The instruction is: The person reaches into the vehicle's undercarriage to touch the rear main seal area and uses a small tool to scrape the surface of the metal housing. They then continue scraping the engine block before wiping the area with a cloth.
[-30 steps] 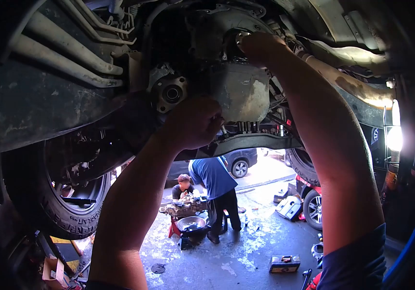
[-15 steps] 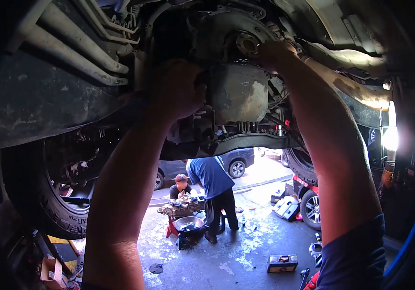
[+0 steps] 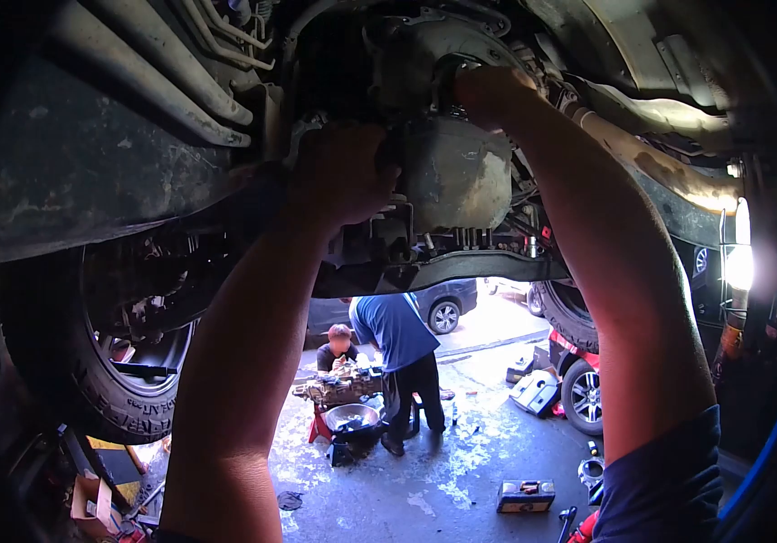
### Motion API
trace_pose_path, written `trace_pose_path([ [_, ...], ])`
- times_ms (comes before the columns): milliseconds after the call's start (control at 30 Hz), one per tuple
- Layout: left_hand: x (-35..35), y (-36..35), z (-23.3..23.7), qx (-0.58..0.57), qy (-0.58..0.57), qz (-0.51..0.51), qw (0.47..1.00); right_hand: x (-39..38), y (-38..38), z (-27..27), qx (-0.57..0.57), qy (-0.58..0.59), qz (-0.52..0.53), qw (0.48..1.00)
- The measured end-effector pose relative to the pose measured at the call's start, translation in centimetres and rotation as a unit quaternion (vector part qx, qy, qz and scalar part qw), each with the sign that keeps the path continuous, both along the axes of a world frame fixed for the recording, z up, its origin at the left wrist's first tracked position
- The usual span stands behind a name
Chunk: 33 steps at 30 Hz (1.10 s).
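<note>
Both my arms reach up under a raised vehicle. My right hand [image 3: 494, 96] is up at the round opening in the rear of the engine [image 3: 406, 68], its fingers curled and covering the round metal hub there. What it holds, if anything, is hidden. Just below hangs the worn oil pan [image 3: 461, 185], its grey surface scraped pale on one side. My left hand [image 3: 343, 172] is in deep shadow left of the oil pan, closed like a fist. Whatever lies inside its fingers cannot be made out.
A crossmember [image 3: 488, 268] spans below the oil pan. Exhaust pipe [image 3: 651, 163] and a lit work lamp [image 3: 738, 262] are at right; a tyre [image 3: 126, 398] hangs at left. Beyond, two people [image 3: 397, 330] are at a gearbox [image 3: 338, 387]. A toolbox [image 3: 526, 495] sits on the floor.
My right hand has moved left over the metal hub, which showed beside it before. My left hand stays closed left of the oil pan. The view has shifted slightly.
</note>
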<state>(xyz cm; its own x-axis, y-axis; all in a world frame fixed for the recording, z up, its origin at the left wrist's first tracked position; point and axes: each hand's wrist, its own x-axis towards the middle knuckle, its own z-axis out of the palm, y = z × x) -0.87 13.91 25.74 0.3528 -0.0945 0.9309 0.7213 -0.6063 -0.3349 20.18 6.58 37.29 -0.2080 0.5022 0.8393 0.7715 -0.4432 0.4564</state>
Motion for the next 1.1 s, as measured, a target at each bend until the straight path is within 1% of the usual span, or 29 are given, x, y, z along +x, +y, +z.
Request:
trace_pose_path([
  [100,0.0,0.0,0.2,0.0,0.006,0.01,1.0,-1.0,0.0,-1.6,0.056,0.005,-0.006,0.998],
  [200,0.0,0.2,0.1,0.013,0.001,0.003,1.0,-1.7,-1.7,-1.2,-0.004,0.038,-0.005,0.999],
  [300,0.2,-0.1,0.1,0.003,-0.001,0.019,1.0,-2.6,-1.5,-1.1,-0.011,0.01,-0.044,0.999],
  [400,0.0,-0.5,0.2,-0.016,0.008,0.019,1.0,-3.1,-1.5,-1.1,-0.011,0.03,-0.033,0.999],
  [500,-0.1,-0.5,0.0,0.008,0.0,0.013,1.0,-2.4,-1.1,-0.4,0.007,0.011,-0.001,1.0],
  [600,0.0,-0.4,0.0,0.027,-0.009,0.026,0.999,-2.5,-1.6,-0.8,-0.01,0.026,-0.035,0.999],
  [700,0.1,0.2,-0.1,0.063,-0.02,0.008,0.998,-3.2,-0.9,-1.3,-0.017,0.031,-0.031,0.999],
  [800,0.0,-0.1,0.0,0.02,-0.004,0.02,1.0,-3.8,-1.0,-1.6,-0.005,0.042,-0.018,0.999],
  [900,-0.2,-0.2,0.0,0.023,0.001,0.025,0.999,-3.2,-1.5,-0.8,0.007,0.063,0.0,0.998],
  [1000,-0.1,-0.1,-0.1,0.028,-0.011,0.015,0.999,-2.7,-0.5,-1.3,0.04,0.043,-0.004,0.998],
  [1033,0.0,-0.3,0.0,0.019,-0.008,0.024,0.999,-2.9,-0.5,-1.2,0.014,0.042,-0.008,0.999],
  [1100,-0.1,-0.6,0.1,-0.002,0.0,0.047,0.999,-2.3,0.3,-0.2,-0.001,0.022,0.017,1.0],
])
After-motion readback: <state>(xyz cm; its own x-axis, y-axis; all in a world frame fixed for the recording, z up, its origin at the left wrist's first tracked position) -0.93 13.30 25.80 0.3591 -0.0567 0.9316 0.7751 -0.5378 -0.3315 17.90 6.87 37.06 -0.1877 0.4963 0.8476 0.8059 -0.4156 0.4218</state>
